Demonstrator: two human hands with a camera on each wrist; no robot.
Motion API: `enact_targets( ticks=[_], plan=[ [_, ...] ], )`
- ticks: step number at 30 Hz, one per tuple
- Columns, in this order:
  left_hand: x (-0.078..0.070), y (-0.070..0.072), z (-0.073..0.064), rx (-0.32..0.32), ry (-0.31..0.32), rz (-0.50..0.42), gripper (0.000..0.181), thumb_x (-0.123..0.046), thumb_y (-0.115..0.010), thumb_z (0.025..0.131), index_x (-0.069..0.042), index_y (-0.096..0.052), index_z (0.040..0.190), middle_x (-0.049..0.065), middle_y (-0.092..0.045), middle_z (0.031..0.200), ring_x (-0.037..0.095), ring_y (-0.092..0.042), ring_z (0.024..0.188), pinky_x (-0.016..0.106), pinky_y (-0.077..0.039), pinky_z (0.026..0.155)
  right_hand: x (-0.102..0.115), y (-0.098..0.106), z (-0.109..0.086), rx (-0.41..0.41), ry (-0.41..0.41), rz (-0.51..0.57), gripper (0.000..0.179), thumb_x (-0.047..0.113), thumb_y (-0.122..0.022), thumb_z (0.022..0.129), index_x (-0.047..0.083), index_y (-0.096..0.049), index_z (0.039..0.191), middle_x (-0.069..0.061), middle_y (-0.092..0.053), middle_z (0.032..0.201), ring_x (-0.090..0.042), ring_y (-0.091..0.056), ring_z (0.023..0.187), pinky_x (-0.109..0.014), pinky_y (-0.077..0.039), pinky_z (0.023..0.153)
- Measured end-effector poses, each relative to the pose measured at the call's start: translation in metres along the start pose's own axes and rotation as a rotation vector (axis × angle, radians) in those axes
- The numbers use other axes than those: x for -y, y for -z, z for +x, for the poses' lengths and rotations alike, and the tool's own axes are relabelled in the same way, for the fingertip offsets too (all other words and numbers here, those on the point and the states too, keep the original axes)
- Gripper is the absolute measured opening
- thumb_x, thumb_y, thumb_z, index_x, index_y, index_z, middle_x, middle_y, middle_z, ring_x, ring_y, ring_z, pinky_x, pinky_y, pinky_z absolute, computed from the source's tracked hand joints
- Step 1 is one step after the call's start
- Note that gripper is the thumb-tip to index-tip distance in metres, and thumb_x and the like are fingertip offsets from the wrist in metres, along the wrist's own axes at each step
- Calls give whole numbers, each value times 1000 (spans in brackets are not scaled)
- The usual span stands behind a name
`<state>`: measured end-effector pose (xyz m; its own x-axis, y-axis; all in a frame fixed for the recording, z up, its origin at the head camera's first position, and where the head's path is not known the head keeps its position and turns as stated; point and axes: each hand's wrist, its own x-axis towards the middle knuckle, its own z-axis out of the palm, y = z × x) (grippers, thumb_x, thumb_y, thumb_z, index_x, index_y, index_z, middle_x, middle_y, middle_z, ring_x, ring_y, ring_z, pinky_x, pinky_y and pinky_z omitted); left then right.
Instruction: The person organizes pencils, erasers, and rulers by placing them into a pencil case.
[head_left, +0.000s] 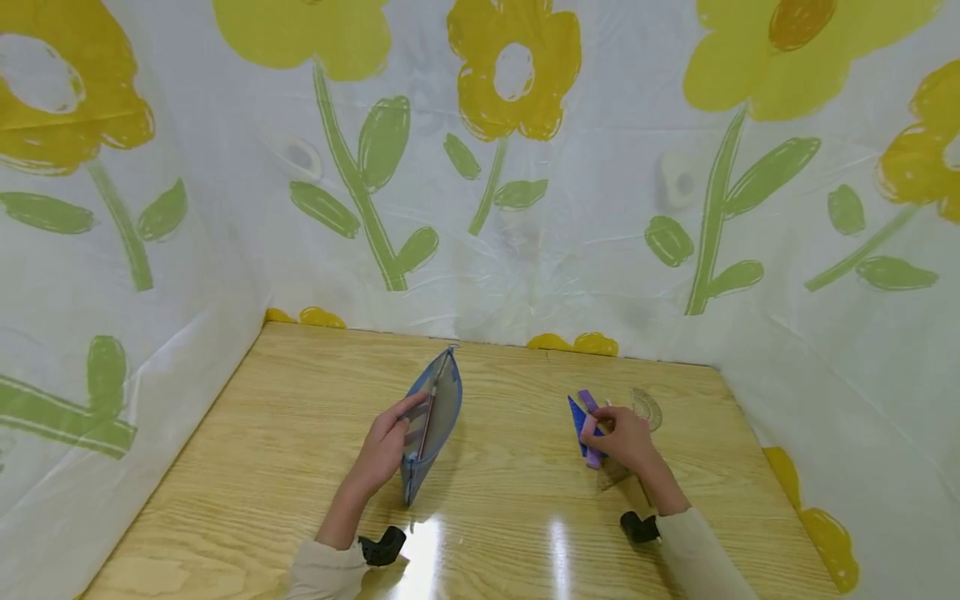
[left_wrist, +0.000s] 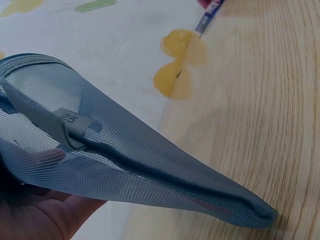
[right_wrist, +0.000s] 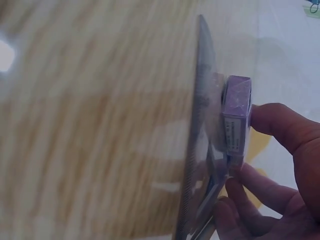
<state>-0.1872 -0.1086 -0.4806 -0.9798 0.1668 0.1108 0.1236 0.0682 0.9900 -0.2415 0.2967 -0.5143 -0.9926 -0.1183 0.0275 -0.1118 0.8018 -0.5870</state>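
Note:
My left hand (head_left: 382, 446) grips a blue-grey mesh zip pouch (head_left: 448, 408) by its left side, its mouth spread apart above the table. Inside the pouch runs a thin reddish stick (head_left: 427, 427). In the left wrist view some fingers show through the mesh pouch (left_wrist: 130, 135). At the right, my right hand (head_left: 626, 437) pinches a small purple eraser (right_wrist: 237, 110) between thumb and fingers. Right by those fingertips are a blue set square (head_left: 576, 421) and a purple strip (head_left: 587, 400). The right wrist view has a clear ruled sheet of plastic (right_wrist: 197, 125) beside the eraser.
A clear protractor (head_left: 647, 408) lies just beyond the right hand, and a clear flat piece (head_left: 613, 477) lies under it. The wooden table (head_left: 247, 450) is backed and flanked by a white flowered cloth (head_left: 585, 250).

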Motion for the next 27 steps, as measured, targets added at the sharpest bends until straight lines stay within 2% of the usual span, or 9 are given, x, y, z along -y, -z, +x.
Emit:
enact_targets(
  ticks=[7, 14, 18, 27],
  plan=[
    [3, 0, 0, 0, 4, -3, 49, 4, -22, 105, 10, -38, 151, 32, -36, 156, 47, -35, 146, 63, -38, 114, 4, 2, 1, 25, -24, -11, 52, 20, -86, 80, -7, -68, 120, -24, -68, 122, -40, -64, 109, -54, -57, 89],
    [3, 1, -1, -7, 8, -6, 49, 3, -23, 105, 9, -39, 151, 31, -37, 156, 47, -36, 145, 63, -39, 114, 4, 3, 1, 40, -48, 19, 51, 20, -86, 80, -7, -69, 119, -22, -69, 117, -31, -65, 99, -47, -58, 81],
    [4, 2, -1, -6, 8, -6, 49, 4, -22, 105, 9, -38, 151, 32, -37, 156, 47, -36, 145, 63, -38, 114, 3, 2, 1, 33, -52, 27, 50, 20, -86, 80, -7, -69, 118, -21, -70, 115, -29, -65, 97, -46, -58, 80],
    [3, 2, -2, -10, 1, -14, 49, 4, -22, 105, 10, -39, 151, 33, -38, 155, 48, -37, 144, 63, -38, 114, 0, 1, -1, 14, -13, 111, 50, 17, -85, 81, -6, -67, 122, -21, -70, 117, -30, -63, 99, -41, -56, 81]
  ],
)
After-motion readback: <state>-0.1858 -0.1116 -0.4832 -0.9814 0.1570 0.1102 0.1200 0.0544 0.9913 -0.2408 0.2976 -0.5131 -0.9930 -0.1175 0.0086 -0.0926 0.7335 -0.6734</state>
